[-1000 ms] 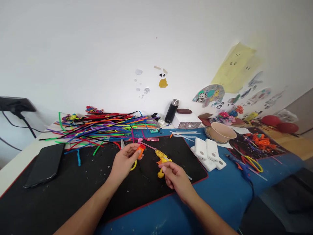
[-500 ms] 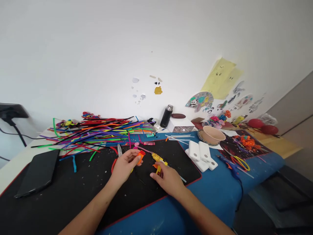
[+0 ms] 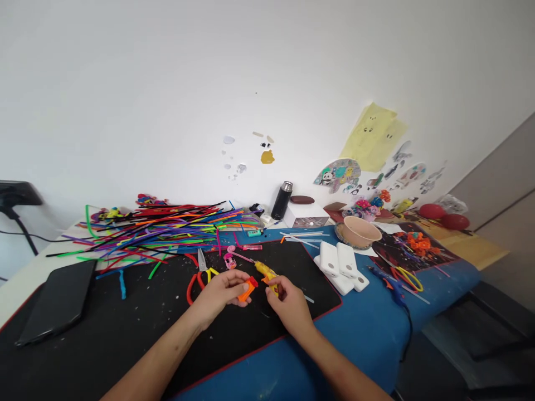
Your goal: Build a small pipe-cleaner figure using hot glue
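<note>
Between its thumb and fingers my left hand point(image 3: 228, 292) pinches a small orange and red piece point(image 3: 248, 289), perhaps bent pipe cleaner. Just to its right, my right hand point(image 3: 289, 301) grips the yellow hot glue gun point(image 3: 264, 270) with an orange trigger, its nose pointing up and left. The piece and the glue gun are close but apart. Behind my left hand lie scissors point(image 3: 202, 259) and red and yellow handles point(image 3: 193, 287), partly hidden by the hand. A small pink figure point(image 3: 229, 260) sits beyond, near the glue gun's tip.
Many coloured pipe cleaners point(image 3: 163, 228) lie in a heap at the back left. A black phone-like slab point(image 3: 58, 301) rests on the black mat point(image 3: 137, 340). White blocks point(image 3: 340, 267), a pink bowl point(image 3: 357, 231), a blue glue gun point(image 3: 393, 287) and a black bottle point(image 3: 282, 200) stand around.
My left hand has moved right and down with the orange piece, uncovering the pink figure and the scissors' handles. My right hand shifted slightly with the glue gun. The view has turned a little.
</note>
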{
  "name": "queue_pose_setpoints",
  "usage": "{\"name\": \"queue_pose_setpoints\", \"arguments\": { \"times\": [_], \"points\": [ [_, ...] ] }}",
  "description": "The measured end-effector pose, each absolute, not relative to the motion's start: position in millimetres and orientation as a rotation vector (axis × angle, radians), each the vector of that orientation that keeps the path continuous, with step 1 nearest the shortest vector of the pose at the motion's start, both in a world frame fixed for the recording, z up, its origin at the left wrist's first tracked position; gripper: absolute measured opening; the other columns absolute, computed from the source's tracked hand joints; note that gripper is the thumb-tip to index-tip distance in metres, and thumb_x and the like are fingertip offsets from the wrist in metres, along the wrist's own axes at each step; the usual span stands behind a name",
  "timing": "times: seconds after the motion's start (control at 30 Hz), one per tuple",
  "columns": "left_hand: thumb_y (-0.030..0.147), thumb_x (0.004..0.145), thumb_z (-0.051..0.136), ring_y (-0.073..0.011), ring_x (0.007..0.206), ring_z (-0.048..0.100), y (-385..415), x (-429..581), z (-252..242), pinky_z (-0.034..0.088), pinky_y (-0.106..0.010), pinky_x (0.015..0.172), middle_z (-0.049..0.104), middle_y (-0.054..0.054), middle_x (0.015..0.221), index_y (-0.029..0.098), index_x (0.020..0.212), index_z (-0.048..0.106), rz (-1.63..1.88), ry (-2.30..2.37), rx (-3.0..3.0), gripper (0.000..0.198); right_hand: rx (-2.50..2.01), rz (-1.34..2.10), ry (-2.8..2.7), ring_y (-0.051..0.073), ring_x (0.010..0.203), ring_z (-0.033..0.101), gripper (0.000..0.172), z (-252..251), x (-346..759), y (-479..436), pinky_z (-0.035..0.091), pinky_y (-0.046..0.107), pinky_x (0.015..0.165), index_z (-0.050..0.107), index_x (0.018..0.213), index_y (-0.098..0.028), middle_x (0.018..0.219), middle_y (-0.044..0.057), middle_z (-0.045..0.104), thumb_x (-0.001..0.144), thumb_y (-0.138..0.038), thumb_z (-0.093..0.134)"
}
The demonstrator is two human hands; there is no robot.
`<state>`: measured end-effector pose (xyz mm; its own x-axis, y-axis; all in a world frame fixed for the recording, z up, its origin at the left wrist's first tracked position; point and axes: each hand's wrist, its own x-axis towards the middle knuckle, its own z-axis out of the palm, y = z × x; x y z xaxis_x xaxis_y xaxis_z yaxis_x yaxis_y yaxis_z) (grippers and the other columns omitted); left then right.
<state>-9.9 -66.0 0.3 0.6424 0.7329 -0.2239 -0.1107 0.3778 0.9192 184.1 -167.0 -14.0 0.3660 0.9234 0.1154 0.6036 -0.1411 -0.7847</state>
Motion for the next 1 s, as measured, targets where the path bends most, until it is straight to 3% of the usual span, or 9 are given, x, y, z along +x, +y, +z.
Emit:
{"name": "queue_pose_setpoints", "arguments": {
  "times": [0.37, 0.63, 0.83, 1.0],
  "points": [
    [0.037, 0.063, 0.098, -0.0192, 0.070, 0.077, -70.0, -14.9, 2.3, 0.060, -0.023, 0.061, 0.077, -0.006, 0.084, 0.012, 0.099, 0.076, 0.480, 0.653, 0.875, 0.049, -1.507, 0.672, -1.228, 0.015, 0.063, 0.048, 0.021, -9.9, 157.8, -156.2, 0.039, 0.027, 0.059, 0.071, 0.097, -0.020, 0.072, -0.002, 0.057, 0.092, -0.039, 0.064],
    [0.034, 0.067, 0.097, -0.0189, 0.064, 0.076, -68.3, -17.7, 5.0, 0.058, -0.021, 0.054, 0.078, -0.008, 0.081, 0.012, 0.097, 0.078, 0.540, 0.533, 0.859, 0.042, -1.257, 0.941, -1.162, 0.014, 0.057, 0.050, 0.038, 6.7, 157.5, -162.3, 0.040, 0.025, 0.051, 0.070, 0.100, -0.022, 0.076, 0.000, 0.059, 0.096, -0.059, 0.062],
    [0.034, 0.068, 0.096, -0.0183, 0.063, 0.075, -70.7, -18.5, 5.0, 0.057, -0.022, 0.054, 0.078, -0.008, 0.082, 0.014, 0.097, 0.080, 0.557, 0.498, 0.885, 0.039, -1.261, 0.935, -1.014, 0.010, 0.047, 0.044, 0.040, 8.3, 150.2, -156.9, 0.035, 0.023, 0.044, 0.066, 0.090, -0.022, 0.066, -0.005, 0.052, 0.087, -0.060, 0.074],
    [0.035, 0.067, 0.096, -0.0192, 0.062, 0.074, -72.7, -18.8, 8.5, 0.055, -0.024, 0.052, 0.077, -0.007, 0.080, 0.015, 0.094, 0.079, 0.574, 0.474, 0.890, 0.038, -1.155, 1.037, -0.850, 0.005, 0.040, 0.033, 0.046, -4.1, 144.9, -150.7, 0.026, 0.019, 0.040, 0.052, 0.084, -0.023, 0.058, -0.011, 0.043, 0.079, -0.057, 0.082]
  ]
}}
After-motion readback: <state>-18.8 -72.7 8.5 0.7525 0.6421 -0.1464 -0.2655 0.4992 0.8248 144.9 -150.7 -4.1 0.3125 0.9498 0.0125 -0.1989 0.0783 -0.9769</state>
